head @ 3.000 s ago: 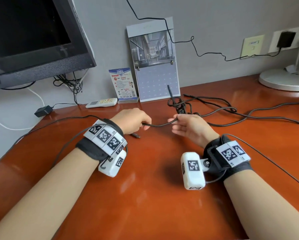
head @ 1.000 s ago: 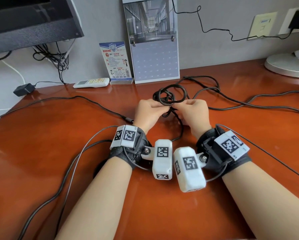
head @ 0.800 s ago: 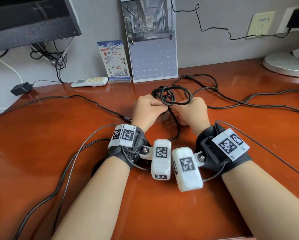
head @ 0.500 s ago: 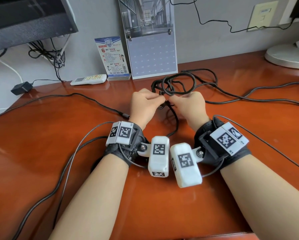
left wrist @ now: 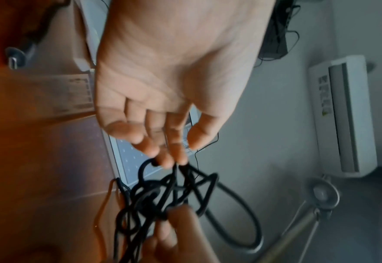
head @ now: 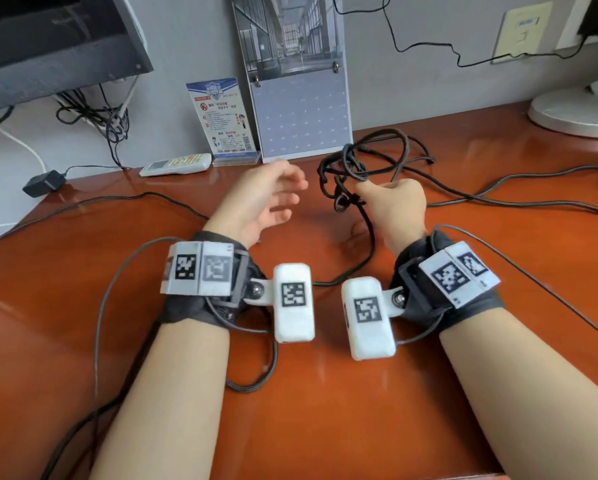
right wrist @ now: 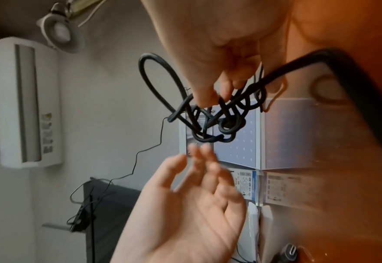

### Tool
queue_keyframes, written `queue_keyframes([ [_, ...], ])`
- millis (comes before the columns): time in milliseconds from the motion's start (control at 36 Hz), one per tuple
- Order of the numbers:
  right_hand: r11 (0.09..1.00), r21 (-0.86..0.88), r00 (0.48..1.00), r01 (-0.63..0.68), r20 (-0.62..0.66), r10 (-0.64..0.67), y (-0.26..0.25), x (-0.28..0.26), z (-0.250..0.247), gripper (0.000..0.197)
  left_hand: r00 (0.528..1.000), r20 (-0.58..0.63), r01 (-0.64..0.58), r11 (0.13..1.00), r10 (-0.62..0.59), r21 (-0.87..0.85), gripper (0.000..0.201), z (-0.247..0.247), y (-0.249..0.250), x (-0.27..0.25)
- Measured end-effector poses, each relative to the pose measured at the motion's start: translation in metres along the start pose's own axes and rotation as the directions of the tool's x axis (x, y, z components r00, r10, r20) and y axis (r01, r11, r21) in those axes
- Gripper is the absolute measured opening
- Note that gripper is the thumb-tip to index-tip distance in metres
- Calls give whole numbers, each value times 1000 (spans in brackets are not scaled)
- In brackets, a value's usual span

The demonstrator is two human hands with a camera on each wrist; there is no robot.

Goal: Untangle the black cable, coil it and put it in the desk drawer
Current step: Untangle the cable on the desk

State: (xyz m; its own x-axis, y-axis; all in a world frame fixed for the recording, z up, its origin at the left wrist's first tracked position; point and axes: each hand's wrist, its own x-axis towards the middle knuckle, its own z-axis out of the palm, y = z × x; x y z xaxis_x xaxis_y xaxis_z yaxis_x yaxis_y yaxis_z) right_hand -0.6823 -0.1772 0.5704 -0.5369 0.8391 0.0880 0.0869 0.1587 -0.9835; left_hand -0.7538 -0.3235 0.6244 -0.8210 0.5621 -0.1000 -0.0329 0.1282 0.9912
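The black cable is a knotted bunch of loops held up above the red-brown desk. My right hand pinches the bunch from below; the right wrist view shows its fingers curled into the loops of the cable. One strand hangs from the knot to the desk between my wrists. My left hand hovers just left of the tangle, palm turned in and fingers straight. In the left wrist view its fingertips reach the edge of the cable. No drawer is in view.
A calendar and a leaflet card lean on the back wall, with a white remote beside them. A monitor sits at back left, a lamp base at back right. More cable runs across the desk's right side.
Half a second ago both hands were working at the knot. My left hand has let go and spread open to the left, while the right hand has raised the tangle.
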Motion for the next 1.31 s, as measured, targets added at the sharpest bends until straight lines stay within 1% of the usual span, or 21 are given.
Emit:
queue_keyframes([
  [56, 999, 9, 999, 48, 7, -48, -5, -5, 2, 53, 1000, 17, 23, 994, -25, 111, 15, 9, -1, 0],
  [111, 995, 9, 995, 95, 20, -95, -6, -8, 2, 53, 999, -4, 36, 988, -36, 149, 11, 16, -2, 0],
  [194, 992, -8, 991, 127, 53, -127, -8, -11, 1, 49, 999, -44, 10, 983, -2, 183, 10, 26, -5, -3],
  [222, 991, -15, 989, 133, 63, -132, -8, -12, 1, 46, 998, -59, -4, 981, 16, 194, 7, 29, -6, -4],
  [306, 989, -21, 986, 148, 79, -146, -9, -14, 0, 40, 991, -105, -61, 977, 84, 202, 11, 35, -10, -4],
  [444, 986, -64, 978, 154, 150, -144, -12, -20, 0, 37, 984, -128, -99, 978, 123, 183, 6, 35, -10, -5],
  [528, 989, -40, 970, 145, 202, -134, -11, -22, 1, 32, 977, -142, -120, 962, 158, 243, 10, 35, -9, -5],
  [639, 996, 3, 973, 86, 215, -85, -10, -20, 3, 23, 966, -169, -136, 939, 197, 316, 14, 36, -6, -6],
  [694, 996, 11, 975, 86, 205, -87, -11, -17, 2, 32, 964, -175, -134, 938, 198, 321, 24, 37, -6, -5],
  [778, 994, -18, 976, 107, 191, -102, -12, -16, -1, 41, 979, -171, -71, 968, 114, 240, 20, 34, 0, -6],
  [833, 992, -39, 978, 121, 175, -112, -12, -15, -1, 41, 992, -126, 22, 999, -18, 25, 21, 30, 3, -6],
  [861, 990, -55, 978, 132, 171, -121, -12, -16, -1, 41, 992, -74, 92, 987, -102, -130, 23, 28, 5, -7],
  [889, 986, -67, 975, 154, 170, -141, -11, -16, -1, 40, 984, -11, 165, 945, -176, -283, 24, 26, 6, -8],
  [917, 980, -81, 971, 179, 172, -163, -11, -16, -1, 39, 973, 46, 227, 887, -228, -403, 26, 25, 6, -9],
  [944, 974, -97, 967, 207, 172, -188, -10, -17, -2, 39, 963, 79, 264, 849, -257, -458, 29, 24, 7, -10],
  [1000, 961, -119, 960, 250, 160, -230, -9, -17, -6, 35, 959, 98, 282, 852, -267, -440, 38, 22, 9, -9],
  [1083, 955, -130, 959, 266, 134, -249, -7, -15, -10, 24, 954, 133, 295, 916, -268, -272, 48, 15, 13, -7],
  [1139, 971, -75, 967, 226, 135, -214, -7, -13, -11, 23, 955, 122, 282, 955, -270, -91, 47, 9, 15, -8],
  [1194, 973, -57, 966, 224, 142, -214, -7, -12, -12, 32, 962, 106, 246, 967, -252, 65, 39, 4, 17, -9],
  [1250, 976, -50, 969, 212, 144, -203, -9, -13, -10, 32, 972, 89, 214, 975, -218, 53, 33, -1, 19, -9],
  [1305, 984, -29, 976, 173, 139, -168, -10, -13, -8, 28, 982, 100, 170, 981, -161, -96, 33, -5, 20, -8],
])
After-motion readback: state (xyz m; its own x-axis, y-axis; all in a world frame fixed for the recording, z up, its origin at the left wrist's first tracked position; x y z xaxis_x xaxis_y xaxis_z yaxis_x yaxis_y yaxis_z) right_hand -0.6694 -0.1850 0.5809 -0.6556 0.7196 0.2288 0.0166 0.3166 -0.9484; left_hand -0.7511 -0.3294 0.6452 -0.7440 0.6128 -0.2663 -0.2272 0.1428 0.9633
